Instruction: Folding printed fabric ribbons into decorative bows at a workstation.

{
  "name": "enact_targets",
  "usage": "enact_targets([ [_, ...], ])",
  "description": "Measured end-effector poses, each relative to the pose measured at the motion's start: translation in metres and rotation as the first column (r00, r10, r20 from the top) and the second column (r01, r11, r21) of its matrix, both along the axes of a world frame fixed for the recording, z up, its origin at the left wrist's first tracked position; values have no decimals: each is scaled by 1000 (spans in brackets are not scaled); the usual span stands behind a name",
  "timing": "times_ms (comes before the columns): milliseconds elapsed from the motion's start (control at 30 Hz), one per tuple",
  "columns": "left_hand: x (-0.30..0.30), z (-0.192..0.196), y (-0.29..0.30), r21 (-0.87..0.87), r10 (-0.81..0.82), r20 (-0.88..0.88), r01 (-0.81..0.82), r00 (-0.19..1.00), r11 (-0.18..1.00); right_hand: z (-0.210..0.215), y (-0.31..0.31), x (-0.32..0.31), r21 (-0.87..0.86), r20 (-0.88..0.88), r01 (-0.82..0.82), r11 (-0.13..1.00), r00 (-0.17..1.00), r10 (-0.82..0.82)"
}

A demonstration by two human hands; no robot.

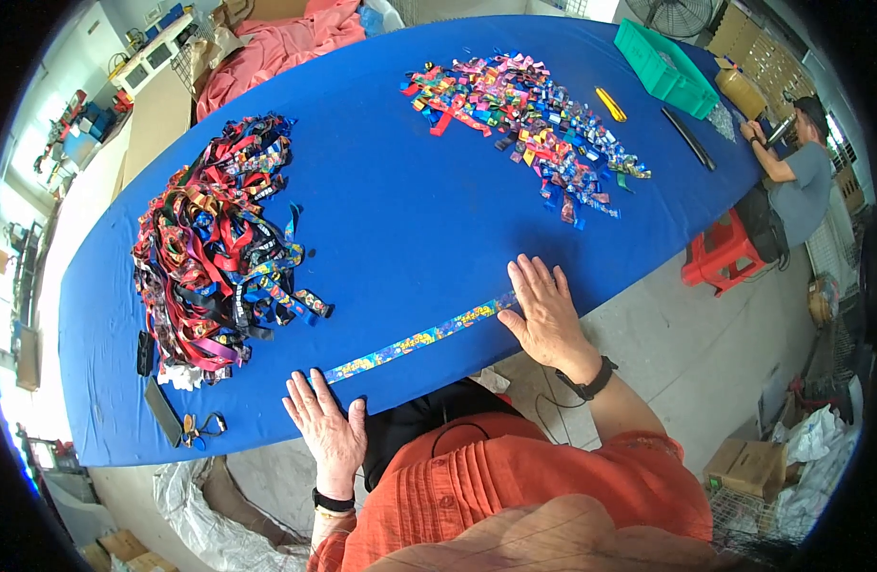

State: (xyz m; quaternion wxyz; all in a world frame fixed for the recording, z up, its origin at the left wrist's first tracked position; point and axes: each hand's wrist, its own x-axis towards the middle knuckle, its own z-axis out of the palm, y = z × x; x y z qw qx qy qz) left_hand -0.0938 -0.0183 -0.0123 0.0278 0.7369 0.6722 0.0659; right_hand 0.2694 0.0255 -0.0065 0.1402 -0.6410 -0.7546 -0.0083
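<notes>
A patterned blue strap (421, 337) is held flat on the blue bench (410, 200), its long axis spanning both grips, the spread left hand (326, 427) pressed at one end, the spread right hand (543, 313) at the other.

Open blue cloth (410, 219) between strap pile (219, 248) and, seemingly, folded pieces (534, 114).

The person wears an orange top with fine vertical ribbing across the chest and loose sleeves that end above the forearms. A dark garment or strap shows at the neckline, with a thin dark cord looped over it. The left hand (326, 431) has a black band at its wrist. The right hand (545, 315) has a black watch-like band at its wrist.
</notes>
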Motion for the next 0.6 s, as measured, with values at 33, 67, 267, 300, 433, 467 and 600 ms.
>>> enact_targets([
  [33, 0, 0, 0, 1, 1, 1, -1, 1000, 1000, 1, 0, 0, 2, 0, 0, 1000, 1000, 0],
  [67, 0, 0, 1, 8, -1, -2, 1, 1000, 1000, 2, 0, -1, 4, 1, 0, 1000, 1000, 0],
  [267, 2, -5, 1, 36, 0, -15, 0, 1000, 999, 2, -1, 1, 16, 21, -1, 1000, 1000, 1],
  [300, 2, -5, 1, 37, 4, -10, -4, 1000, 999, 2, -1, 1, 9, 17, 2, 1000, 1000, -2],
  [433, 3, -6, 1, 33, 13, -24, -12, 1000, 999, 3, 0, -1, -9, 16, 8, 1000, 1000, -8],
  [467, 1, -6, 2, 40, 10, -31, -9, 999, 999, 2, 1, -2, -16, 12, 1, 1000, 1000, -1],
  [600, 2, -2, -2, 44, 43, -17, -42, 999, 998, 4, 4, -6, -33, 22, -13, 999, 1000, 14],
])
